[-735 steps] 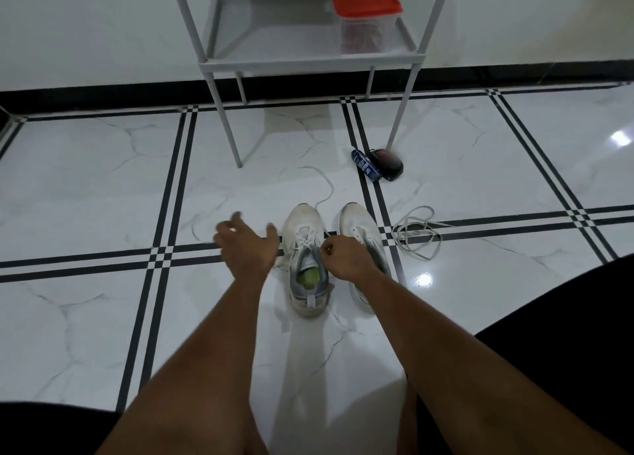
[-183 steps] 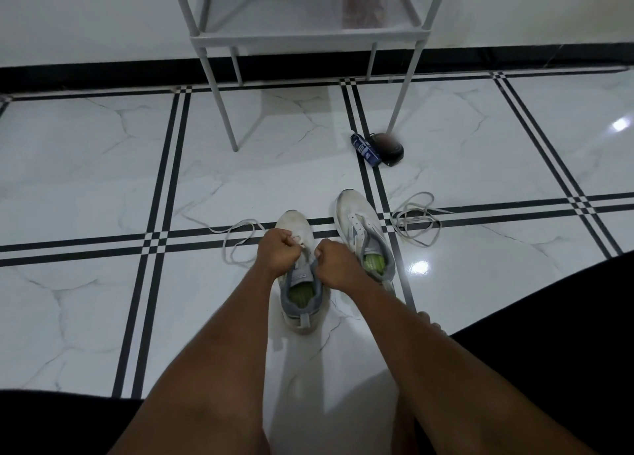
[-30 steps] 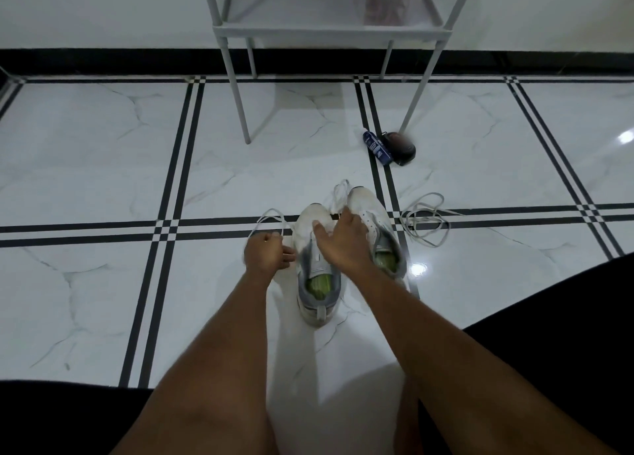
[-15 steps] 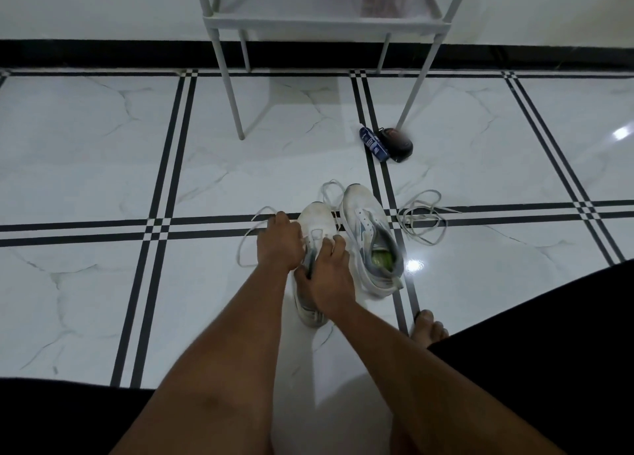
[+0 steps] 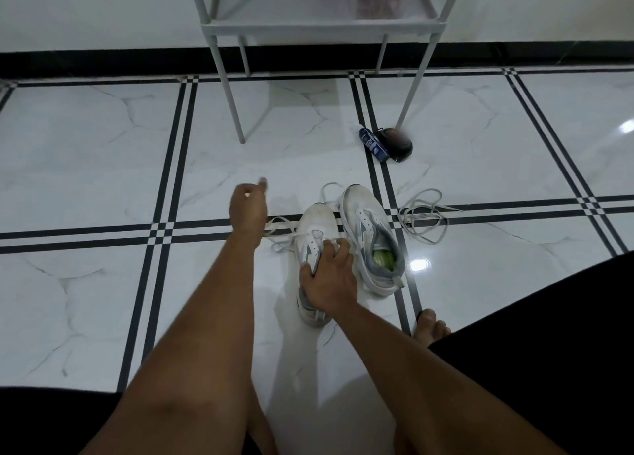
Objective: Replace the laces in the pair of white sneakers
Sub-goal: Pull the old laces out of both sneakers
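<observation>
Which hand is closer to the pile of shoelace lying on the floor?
Right. The right hand grips the nearer sneaker, closer to the loose lace. The left hand is farther left.

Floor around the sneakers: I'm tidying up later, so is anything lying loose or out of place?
Yes. A loose white lace lies in a tangle right of the sneakers, and a small blue tube with a dark object sits by the rack leg.

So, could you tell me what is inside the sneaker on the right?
Inside the right sneaker, a yellow-green insole shows through the heel opening. Further forward the tongue and upper cover the interior, so nothing there can be seen.
</observation>
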A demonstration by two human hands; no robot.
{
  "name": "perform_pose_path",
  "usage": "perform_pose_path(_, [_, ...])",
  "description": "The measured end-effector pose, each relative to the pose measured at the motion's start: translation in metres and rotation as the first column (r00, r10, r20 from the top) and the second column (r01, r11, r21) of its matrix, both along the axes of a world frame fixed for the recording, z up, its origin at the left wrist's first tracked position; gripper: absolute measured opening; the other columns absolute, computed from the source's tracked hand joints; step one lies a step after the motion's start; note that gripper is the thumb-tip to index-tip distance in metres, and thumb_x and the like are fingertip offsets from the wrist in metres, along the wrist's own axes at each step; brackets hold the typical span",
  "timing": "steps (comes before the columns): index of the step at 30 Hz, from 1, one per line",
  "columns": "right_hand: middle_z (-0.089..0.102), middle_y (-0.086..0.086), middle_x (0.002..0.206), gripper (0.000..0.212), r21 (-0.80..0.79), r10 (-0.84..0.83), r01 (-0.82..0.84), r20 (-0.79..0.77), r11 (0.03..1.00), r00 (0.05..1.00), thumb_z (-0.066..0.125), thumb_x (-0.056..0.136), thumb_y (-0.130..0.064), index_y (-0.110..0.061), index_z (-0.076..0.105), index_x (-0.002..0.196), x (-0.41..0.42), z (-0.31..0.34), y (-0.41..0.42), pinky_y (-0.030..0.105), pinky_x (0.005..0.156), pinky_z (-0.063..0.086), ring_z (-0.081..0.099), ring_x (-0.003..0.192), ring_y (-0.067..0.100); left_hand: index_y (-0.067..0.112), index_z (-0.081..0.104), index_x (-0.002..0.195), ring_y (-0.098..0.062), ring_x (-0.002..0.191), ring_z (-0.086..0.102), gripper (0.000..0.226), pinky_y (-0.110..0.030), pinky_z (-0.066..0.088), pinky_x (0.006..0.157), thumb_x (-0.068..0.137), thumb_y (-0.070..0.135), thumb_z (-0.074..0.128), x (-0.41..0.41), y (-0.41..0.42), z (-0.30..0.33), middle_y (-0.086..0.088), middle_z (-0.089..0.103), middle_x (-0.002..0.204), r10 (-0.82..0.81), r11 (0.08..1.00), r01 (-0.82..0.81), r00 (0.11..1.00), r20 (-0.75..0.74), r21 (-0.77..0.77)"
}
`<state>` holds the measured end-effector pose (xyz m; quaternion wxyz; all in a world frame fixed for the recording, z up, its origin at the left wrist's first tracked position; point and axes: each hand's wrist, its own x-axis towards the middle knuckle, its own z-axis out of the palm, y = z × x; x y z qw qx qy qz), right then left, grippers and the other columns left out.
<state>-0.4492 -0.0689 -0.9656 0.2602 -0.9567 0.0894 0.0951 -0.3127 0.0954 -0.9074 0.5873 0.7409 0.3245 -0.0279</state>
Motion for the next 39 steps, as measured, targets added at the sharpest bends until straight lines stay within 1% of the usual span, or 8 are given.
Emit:
perform_pose_path(8, [0.028,0.016,0.159,0.067,-0.039,0.015,-0.015,0.017,0.999,1.000,0.059,0.096,-0.052,-0.014,0.042,0.148,0.003,-0.011,-0.001,0.051,0.097,0.053,0.037,0.138,0.039,0.027,0.072,0.099,-0.021,0.104,0.064,0.011,-0.034,0.047,0.084,0.096,0.032,0.064,-0.051,-0.040,-0.055,0.004,0.063,0.117,-0.584,0.579,0.563,0.791,-0.181,0.590])
perform_pose_path(12, [0.031,0.016,0.156,0.067,-0.043,0.022,-0.021,0.030,0.999,0.999,0.058,0.094,-0.048,-0.012,0.042,0.149,0.003,-0.012,-0.002,0.050,0.091,0.054,0.040,0.135,0.039,0.021,0.073,0.089,-0.019,0.083,0.066,0.020,-0.028,0.050,0.068,0.094,0.020,0.054,-0.020,-0.033,-0.023,0.007,0.073,0.094,-0.072,0.993,0.062,0.992,0.102,0.104])
perform_pose_path(16, [0.032,0.016,0.154,0.067,-0.046,0.037,-0.036,0.037,0.998,0.999,0.058,0.093,-0.048,-0.011,0.043,0.148,0.003,-0.012,-0.002,0.049,0.087,0.057,0.042,0.133,0.038,0.010,0.060,0.094,-0.021,0.068,0.052,0.023,-0.031,0.044,0.065,0.103,0.022,0.042,0.002,0.000,0.004,-0.005,0.055,0.076,0.430,0.807,-0.420,0.900,-0.073,-0.415])
perform_pose_path(19, [0.029,0.015,0.155,0.067,-0.042,0.049,-0.048,0.029,0.998,0.998,0.056,0.095,-0.049,-0.011,0.042,0.148,0.003,-0.011,-0.002,0.049,0.091,0.055,0.039,0.134,0.037,0.012,0.062,0.100,-0.034,0.081,0.066,0.044,-0.042,0.053,0.082,0.096,0.055,0.050,-0.010,-0.006,-0.016,-0.013,0.066,0.085,0.005,1.000,-0.004,0.999,-0.049,0.015])
perform_pose_path(25, [0.034,0.014,0.153,0.064,-0.064,0.047,-0.044,0.038,0.997,0.998,0.056,0.096,-0.052,-0.013,0.043,0.145,0.004,-0.015,-0.002,0.050,0.091,0.055,0.042,0.132,0.037,0.027,0.061,0.108,-0.027,0.109,0.063,0.016,-0.040,0.050,0.087,0.102,0.039,0.053,-0.062,-0.044,-0.058,-0.001,0.061,0.119,-0.622,0.498,0.624,0.741,-0.254,0.602])
perform_pose_path(30, [0.034,0.012,0.151,0.066,-0.053,0.047,-0.045,0.023,0.998,0.999,0.055,0.094,-0.051,-0.014,0.041,0.147,0.005,-0.014,-0.003,0.049,0.089,0.056,0.043,0.130,0.036,0.022,0.062,0.093,-0.022,0.087,0.060,0.012,-0.032,0.042,0.069,0.093,0.014,0.053,-0.048,-0.044,-0.021,0.004,0.051,0.110,-0.324,0.795,0.251,0.945,0.037,0.552])
perform_pose_path(34, [0.032,0.012,0.152,0.068,-0.054,0.059,-0.058,0.008,0.997,0.998,0.056,0.095,-0.050,-0.013,0.039,0.149,0.005,-0.011,-0.003,0.048,0.089,0.055,0.041,0.131,0.036,0.014,0.059,0.101,-0.026,0.091,0.063,0.017,-0.025,0.042,0.065,0.100,0.019,0.042,-0.003,-0.018,0.011,-0.013,0.070,0.113,0.424,0.903,-0.408,0.897,0.122,-0.136])
perform_pose_path(39, [0.034,0.014,0.150,0.064,-0.057,0.062,-0.061,0.026,0.997,0.998,0.056,0.095,-0.049,-0.012,0.042,0.146,0.005,-0.012,-0.003,0.048,0.086,0.055,0.043,0.130,0.037,0.020,0.063,0.103,-0.020,0.076,0.068,0.040,-0.035,0.057,0.074,0.091,0.058,0.058,-0.021,-0.022,-0.019,0.000,0.073,0.089,-0.170,0.974,0.183,0.980,-0.104,0.132])
